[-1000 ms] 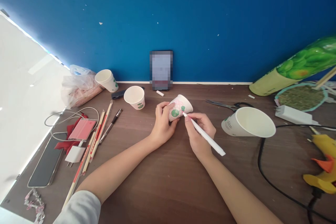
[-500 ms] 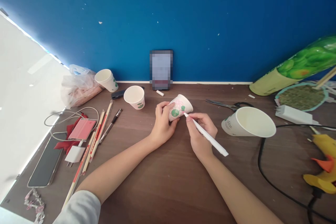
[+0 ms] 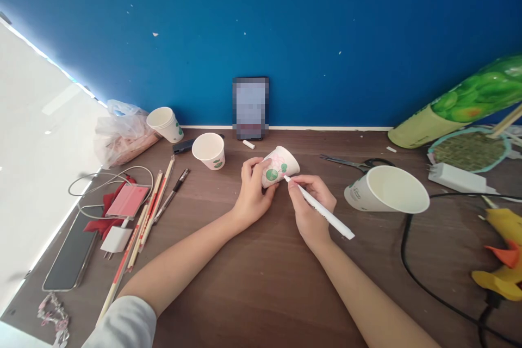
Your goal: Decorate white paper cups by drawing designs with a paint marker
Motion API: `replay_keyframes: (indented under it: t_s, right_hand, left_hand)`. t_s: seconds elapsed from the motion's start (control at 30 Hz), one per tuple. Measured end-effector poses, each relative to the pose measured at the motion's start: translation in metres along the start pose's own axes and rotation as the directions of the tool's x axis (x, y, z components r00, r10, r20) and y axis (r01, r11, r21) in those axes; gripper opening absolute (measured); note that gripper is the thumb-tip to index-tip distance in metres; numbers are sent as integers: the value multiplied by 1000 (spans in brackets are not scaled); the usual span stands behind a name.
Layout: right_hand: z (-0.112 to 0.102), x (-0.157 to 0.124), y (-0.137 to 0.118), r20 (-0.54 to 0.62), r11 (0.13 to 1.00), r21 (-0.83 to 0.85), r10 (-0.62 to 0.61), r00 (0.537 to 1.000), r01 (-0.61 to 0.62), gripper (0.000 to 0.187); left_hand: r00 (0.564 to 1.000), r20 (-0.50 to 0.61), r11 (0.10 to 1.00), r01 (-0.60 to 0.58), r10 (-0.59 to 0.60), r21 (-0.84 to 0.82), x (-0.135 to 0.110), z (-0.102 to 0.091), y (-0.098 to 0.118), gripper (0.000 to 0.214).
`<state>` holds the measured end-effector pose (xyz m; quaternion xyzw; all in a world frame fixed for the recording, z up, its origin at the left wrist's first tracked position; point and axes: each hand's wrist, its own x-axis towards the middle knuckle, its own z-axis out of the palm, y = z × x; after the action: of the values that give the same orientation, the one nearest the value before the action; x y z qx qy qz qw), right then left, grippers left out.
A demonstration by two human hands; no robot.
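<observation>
Wrapped chopsticks (image 3: 155,206) and a small cup (image 3: 209,155) sit left on the tabletop (image 3: 244,293). Left-hand (image 3: 253,187) fingers clamp the tilted flowered cup (image 3: 278,167), centre; right-hand (image 3: 313,209) fingers pinch a white marker (image 3: 324,213), its rear slightly farther right than a second ago. Scissors (image 3: 351,163) and a large cup (image 3: 362,196) crowd the right.

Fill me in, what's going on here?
A person is working on a tilted paper cup with pink and green marks on its side. The left hand grips it; the right hand holds a white marker, its tip at the cup's side, though contact is hard to confirm. To the left stands another small cup; scissors and a larger cup are to the right.
</observation>
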<state>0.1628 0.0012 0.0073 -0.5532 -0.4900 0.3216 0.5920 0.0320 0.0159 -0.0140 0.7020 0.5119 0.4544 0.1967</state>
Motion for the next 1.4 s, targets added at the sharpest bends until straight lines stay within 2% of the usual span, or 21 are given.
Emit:
replay_keyframes:
  t_s: [0.3, 0.57, 0.97, 1.2, 1.4]
  right_hand:
    - [1, -1, -6, -70, 998, 19, -58, 996, 59, 10]
    - [1, -2, -5, -24, 997, -7, -73, 997, 73, 5]
    - [2, -2, -2, 5, 1000, 0, 9, 1000, -9, 5]
    - [1, -1, -2, 3, 999, 6, -52, 999, 52, 4]
    - [2, -1, -1, 7, 1000, 22, -22, 1000, 22, 3]
  left_hand:
    - [999, -18, 999, 33, -33, -26, 1, -3, 10, 49]
    - [997, -65, 999, -36, 35, -8, 2, -3, 7, 35]
    - [995, -67, 997, -72, 72, 8, 3, -4, 7, 35]
    - [995, -74, 997, -73, 74, 15, 2, -3, 5, 35]
    - [992, -94, 996, -85, 87, 20, 3, -2, 5, 34]
